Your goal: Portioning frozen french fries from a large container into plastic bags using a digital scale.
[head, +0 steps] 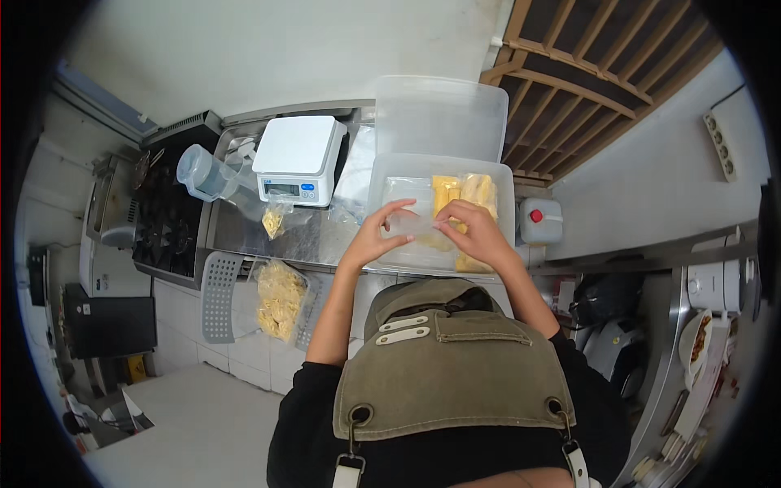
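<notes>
A small clear plastic bag (401, 222) is stretched between my two hands above an open translucent plastic tub (399, 165). My right hand (476, 230) pinches the bag's edge between thumb and fingertips. My left hand (373, 238) curves around the other side, thumb and fingers wide apart; whether it grips the film is not clear. Packed yellow bundles in clear bags (478, 190) lie in the right part of the tub, partly behind my right hand. The tub's lid (439, 116) leans upright behind it against the wall.
Left of the tub stands a white CAS digital scale (298, 146), with a small bag of yellow pieces (273, 222) before it. A clear measuring jug (204, 174) tilts farther left near a black gas stove (171, 226). Below the counter, a large bag of yellow pieces (280, 302) rests on a grey stool (219, 299).
</notes>
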{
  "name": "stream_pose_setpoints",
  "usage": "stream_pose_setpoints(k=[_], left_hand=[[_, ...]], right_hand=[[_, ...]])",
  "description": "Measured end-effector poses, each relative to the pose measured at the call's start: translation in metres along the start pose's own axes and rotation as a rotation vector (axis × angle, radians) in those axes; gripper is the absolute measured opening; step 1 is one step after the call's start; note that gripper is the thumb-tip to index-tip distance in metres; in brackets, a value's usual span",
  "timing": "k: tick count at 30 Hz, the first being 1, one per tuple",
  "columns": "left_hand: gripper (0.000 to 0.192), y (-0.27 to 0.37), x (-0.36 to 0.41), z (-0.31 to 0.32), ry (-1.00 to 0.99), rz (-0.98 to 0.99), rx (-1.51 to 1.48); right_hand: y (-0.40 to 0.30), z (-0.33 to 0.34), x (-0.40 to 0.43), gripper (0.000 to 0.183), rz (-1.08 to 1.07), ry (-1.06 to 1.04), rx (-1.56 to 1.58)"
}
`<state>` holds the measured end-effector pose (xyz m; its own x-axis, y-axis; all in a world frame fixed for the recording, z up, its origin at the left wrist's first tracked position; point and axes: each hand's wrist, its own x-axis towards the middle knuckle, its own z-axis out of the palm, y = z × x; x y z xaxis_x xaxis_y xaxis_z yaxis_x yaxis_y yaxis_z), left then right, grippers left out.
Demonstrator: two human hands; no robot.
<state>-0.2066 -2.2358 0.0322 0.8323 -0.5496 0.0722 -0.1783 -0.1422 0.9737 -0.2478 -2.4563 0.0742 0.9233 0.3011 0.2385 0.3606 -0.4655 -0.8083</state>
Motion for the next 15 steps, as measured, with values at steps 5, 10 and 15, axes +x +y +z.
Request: stream_pose_setpoints(k=[5, 10, 15], left_hand=[[0.06, -0.037, -0.008, 0.036, 0.033, 0.069, 0.169], [0.056, -0.041, 0.002, 0.085, 0.121, -0.096, -0.097], [0.04, -0.051, -0.008, 0.101, 0.05, -0.324, -0.24]], right_hand=[[-0.02, -0.011, 0.006, 0.01, -0.12, 0.007, 0.022], [-0.022, -0.036, 0.005, 0.007, -0.097, 0.208, 0.195], [0.012, -0.052, 0.01, 0.009, 0.038, 0.375, 0.325]])
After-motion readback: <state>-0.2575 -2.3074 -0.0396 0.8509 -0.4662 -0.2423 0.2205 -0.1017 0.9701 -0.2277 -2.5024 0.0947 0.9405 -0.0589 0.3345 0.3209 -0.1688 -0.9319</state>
